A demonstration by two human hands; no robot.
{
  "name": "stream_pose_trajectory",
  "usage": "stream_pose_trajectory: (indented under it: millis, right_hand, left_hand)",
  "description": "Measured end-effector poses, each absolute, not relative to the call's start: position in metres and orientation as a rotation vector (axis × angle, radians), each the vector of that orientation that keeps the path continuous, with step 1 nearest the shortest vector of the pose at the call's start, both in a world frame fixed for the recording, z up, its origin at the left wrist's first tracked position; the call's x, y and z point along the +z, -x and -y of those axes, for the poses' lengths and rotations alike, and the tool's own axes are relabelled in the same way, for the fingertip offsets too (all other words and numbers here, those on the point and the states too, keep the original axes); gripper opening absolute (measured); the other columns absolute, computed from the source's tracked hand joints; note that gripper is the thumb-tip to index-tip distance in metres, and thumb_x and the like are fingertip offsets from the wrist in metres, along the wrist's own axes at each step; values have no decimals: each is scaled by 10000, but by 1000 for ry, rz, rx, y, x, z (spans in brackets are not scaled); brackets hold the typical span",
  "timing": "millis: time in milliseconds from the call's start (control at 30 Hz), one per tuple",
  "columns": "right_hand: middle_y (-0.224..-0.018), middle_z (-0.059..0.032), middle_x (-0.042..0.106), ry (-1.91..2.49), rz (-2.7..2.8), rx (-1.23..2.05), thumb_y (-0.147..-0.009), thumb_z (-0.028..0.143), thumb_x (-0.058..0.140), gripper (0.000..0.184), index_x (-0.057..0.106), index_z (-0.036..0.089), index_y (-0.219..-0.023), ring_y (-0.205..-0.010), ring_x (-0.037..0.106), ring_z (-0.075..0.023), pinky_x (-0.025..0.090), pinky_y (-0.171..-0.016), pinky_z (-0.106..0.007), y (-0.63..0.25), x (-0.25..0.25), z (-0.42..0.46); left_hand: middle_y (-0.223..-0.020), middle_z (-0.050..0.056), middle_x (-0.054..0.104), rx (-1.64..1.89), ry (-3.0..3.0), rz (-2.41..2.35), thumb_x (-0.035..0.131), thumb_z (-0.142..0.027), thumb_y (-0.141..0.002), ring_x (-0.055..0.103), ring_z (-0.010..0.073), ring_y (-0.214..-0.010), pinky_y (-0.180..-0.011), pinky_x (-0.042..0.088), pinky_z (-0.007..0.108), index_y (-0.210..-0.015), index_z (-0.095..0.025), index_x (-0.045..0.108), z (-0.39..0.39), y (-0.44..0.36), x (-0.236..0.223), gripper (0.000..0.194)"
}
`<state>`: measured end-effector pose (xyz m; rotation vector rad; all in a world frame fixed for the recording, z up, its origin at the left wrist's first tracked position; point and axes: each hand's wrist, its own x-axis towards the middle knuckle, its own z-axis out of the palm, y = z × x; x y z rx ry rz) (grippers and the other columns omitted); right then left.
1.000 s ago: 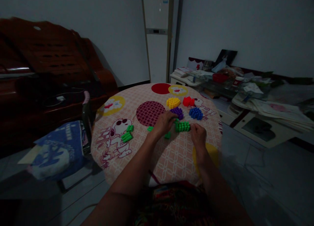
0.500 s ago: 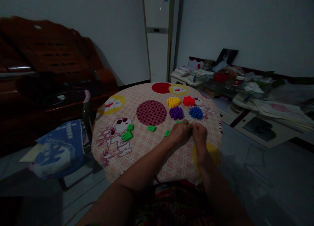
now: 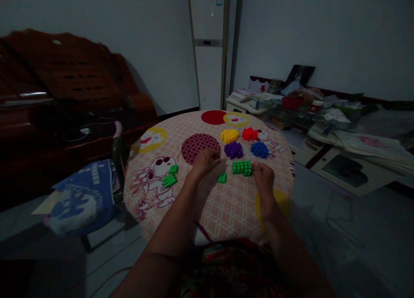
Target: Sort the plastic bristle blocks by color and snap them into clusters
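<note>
A knobbly cluster of green toy building blocks (image 3: 242, 168) lies on its side near the right part of the round table. My right hand (image 3: 264, 178) grips its right end between thumb and fingers. Over the dark red printed circle is my left hand (image 3: 207, 161), its fingers curled together; anything inside them is hidden. Between the hands rests a small loose green block (image 3: 222, 177). Further left lie more green blocks (image 3: 168, 180). Behind the green cluster sit separate clusters in purple (image 3: 233, 150), blue (image 3: 259, 149), yellow (image 3: 229, 136) and red (image 3: 250, 134).
A patterned cloth (image 3: 226, 211) covers the table. On the left stand a chair with a blue cloth bag (image 3: 87, 194) and a wooden bench (image 3: 74, 82). A cluttered low cabinet (image 3: 336, 160) runs along the right wall. A tall white appliance (image 3: 210, 73) stands behind.
My left hand has moved left, away from the green cluster, and now covers where a loose green block lay. The right hand stays at the cluster's end, which is now in full view.
</note>
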<state>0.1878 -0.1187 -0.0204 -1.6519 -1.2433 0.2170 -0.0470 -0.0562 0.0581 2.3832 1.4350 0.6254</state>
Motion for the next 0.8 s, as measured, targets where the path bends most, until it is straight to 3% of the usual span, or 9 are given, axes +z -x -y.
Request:
stream_pose_trajectory:
  millis: [100,167,300,467,667,800]
  right_hand:
    - [-631,-38,635,1656,1242,213,-912,423,428,387,686,193,-737,-641,534,-184,384,-597,-270,-188,-20,119]
    - [-629,-39,634,1658,1243,213,-912,420,430,386,687,193,-735,-640,536,-185,386,-597,-271,-188,-19,119]
    - [-615,-37,626,1655,1247,207,-913,415,421,390,685,197,-727,-638,534,-185,386,-596,-269,-188,-18,120]
    - [-609,-30,619,1663,1244,199,-909,417,417,389,674,196,-718,-627,520,-178,386,-593,-266,-187,-18,119]
    - [-617,-30,614,1639,1247,222,-904,426,419,391,659,191,-703,-622,511,-174,390,-602,-270,-190,-21,117]
    - [-644,-37,635,1637,1253,209,-896,429,420,383,635,196,-680,-629,510,-172,398,-626,-275,-190,-21,117]
  left_hand:
    - [-750,35,721,232,-2383,-1340,728,-358,-764,638,166,-695,-617,400,237,-795,-168,736,59,54,55,193]
    - [-751,35,724,149,-2384,-1308,782,-384,-698,635,166,-681,-588,381,234,-774,-177,729,63,49,50,227]
    - [-728,11,709,204,-2383,-1209,788,-299,-643,621,151,-668,-568,372,221,-740,-185,702,65,39,45,172]
    - [-654,-12,664,426,-2257,-1029,648,-262,-764,600,126,-627,-587,401,209,-780,-163,691,66,36,50,109]
    - [-731,1,679,658,-2312,-1095,714,-219,-755,592,120,-671,-623,393,211,-796,-148,668,79,11,48,94]
    - [-777,20,688,632,-2415,-1161,709,-246,-786,597,145,-700,-640,398,238,-845,-154,666,85,-5,42,117]
